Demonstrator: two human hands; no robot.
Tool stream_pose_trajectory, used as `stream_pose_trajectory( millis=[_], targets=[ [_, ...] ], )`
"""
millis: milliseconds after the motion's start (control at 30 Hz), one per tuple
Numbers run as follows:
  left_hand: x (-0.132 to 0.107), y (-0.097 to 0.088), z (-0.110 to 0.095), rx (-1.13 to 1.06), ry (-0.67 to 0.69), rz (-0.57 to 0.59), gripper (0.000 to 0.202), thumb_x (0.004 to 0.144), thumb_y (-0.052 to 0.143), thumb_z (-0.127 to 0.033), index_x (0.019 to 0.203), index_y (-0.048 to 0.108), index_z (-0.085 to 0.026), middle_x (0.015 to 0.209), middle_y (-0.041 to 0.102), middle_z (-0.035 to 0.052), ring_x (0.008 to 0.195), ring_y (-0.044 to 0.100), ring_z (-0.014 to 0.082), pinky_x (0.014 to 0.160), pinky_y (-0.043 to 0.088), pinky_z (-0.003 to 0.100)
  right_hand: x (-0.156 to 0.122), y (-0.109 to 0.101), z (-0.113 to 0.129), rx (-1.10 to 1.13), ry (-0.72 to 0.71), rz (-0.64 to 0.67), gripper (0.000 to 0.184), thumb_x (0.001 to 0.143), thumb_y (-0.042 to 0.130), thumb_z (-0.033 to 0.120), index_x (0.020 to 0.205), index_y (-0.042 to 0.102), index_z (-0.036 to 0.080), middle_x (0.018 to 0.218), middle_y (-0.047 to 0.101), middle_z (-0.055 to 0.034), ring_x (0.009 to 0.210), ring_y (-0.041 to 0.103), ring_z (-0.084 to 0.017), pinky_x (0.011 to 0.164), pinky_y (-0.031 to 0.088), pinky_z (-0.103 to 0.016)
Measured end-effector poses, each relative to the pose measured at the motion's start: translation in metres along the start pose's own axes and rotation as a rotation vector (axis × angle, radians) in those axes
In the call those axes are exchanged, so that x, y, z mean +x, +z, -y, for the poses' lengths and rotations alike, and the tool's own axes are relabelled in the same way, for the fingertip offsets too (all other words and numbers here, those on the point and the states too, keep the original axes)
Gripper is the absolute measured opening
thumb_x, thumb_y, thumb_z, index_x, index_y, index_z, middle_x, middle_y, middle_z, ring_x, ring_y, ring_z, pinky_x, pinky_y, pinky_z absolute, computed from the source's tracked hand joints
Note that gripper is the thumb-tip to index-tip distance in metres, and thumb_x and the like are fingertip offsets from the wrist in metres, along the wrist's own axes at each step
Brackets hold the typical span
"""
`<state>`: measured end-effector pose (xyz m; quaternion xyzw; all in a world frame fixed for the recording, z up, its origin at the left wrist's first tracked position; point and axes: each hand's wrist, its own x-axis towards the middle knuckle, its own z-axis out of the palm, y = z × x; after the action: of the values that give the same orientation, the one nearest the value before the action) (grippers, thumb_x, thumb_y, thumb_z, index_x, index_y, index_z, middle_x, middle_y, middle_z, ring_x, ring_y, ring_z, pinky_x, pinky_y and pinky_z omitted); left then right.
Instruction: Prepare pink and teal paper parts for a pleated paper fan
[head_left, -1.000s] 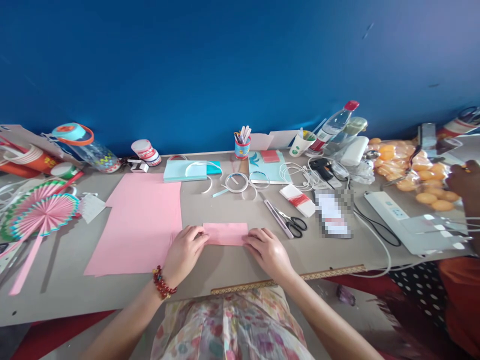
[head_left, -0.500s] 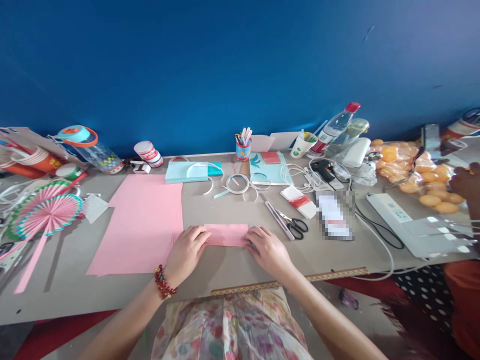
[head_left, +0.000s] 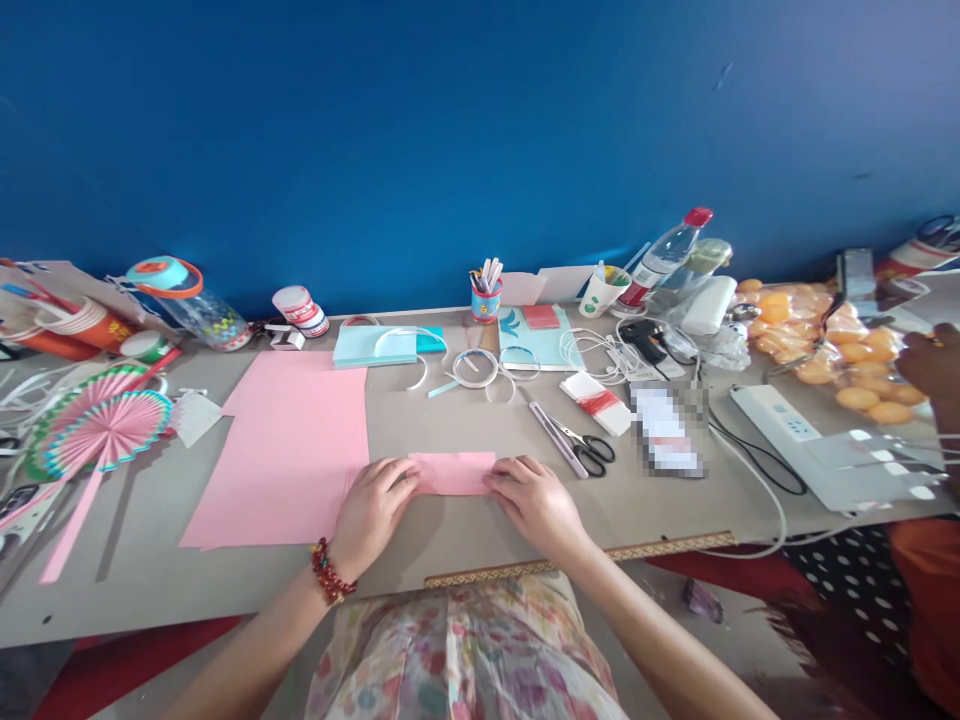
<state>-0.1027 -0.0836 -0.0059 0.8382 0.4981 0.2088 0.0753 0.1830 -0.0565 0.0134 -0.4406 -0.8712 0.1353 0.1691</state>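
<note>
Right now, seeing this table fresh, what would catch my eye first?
Probably the round pleated pink paper fan with turquoise-and-white edging, at the left end of the grey table. Next, the bare left hand and bare right hand at the near middle, touching opposite ends of a narrow pink paper rectangle. Then the heap of round orange balls, towards the right end.

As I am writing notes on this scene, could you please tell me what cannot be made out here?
All in the head view:
Ends of the pink paper strip: covered by the fingers of the left hand and right hand; pinching or pressing is unclear.
Pixelated item: details masked by blocks.
Another person's hand: cut off by the right edge.
Bottle label: print too small.
</note>
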Motion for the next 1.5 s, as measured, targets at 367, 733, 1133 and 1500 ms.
stream_pose_trajectory(
  millis=[367,733,1133,1500],
  targets=[
    [-0.007,-0.003,-0.013,-0.014,-0.004,-0.018,0.015,0.099,0.048,-0.017,0.1,0.063,-0.02,0.104,0.066,0.0058,0.099,0.057,0.0223,0.088,0.048,0.039,-0.01,0.008,0.001,0.081,-0.05,-0.097,0.017,0.096,0.052,0.014,0.093,0.067,0.02,0.094,0.068,-0.0057,0.088,0.057,-0.021,0.08,0.044,-0.033],
    [-0.002,-0.004,-0.015,-0.066,-0.119,0.028,0.018,0.103,0.042,-0.023,0.103,0.06,-0.02,0.096,0.061,0.0053,0.09,0.058,0.0204,0.082,0.047,0.037,-0.004,0.004,0.002,0.115,0.018,-0.015,0.019,0.099,0.048,0.018,0.101,0.066,0.02,0.094,0.068,-0.0057,0.088,0.059,-0.02,0.08,0.043,-0.031],
    [0.013,-0.008,-0.011,-0.023,-0.159,0.092,0.016,0.1,0.044,-0.02,0.102,0.06,-0.021,0.098,0.06,0.0047,0.082,0.059,0.0192,0.074,0.048,0.034,0.006,-0.002,0.007,-0.038,0.186,0.078,0.007,0.096,0.055,0.021,0.097,0.063,0.02,0.093,0.066,-0.0039,0.089,0.059,-0.021,0.079,0.038,-0.032],
    [0.003,-0.003,-0.009,-0.063,-0.089,-0.018,0.026,0.1,0.042,-0.015,0.111,0.065,-0.021,0.107,0.061,0.0072,0.092,0.06,0.019,0.082,0.052,0.035,-0.001,-0.002,0.002,0.019,0.111,0.045,0.019,0.099,0.052,0.025,0.107,0.069,0.027,0.103,0.065,-0.0045,0.091,0.057,-0.02,0.081,0.041,-0.033]
  ],
)
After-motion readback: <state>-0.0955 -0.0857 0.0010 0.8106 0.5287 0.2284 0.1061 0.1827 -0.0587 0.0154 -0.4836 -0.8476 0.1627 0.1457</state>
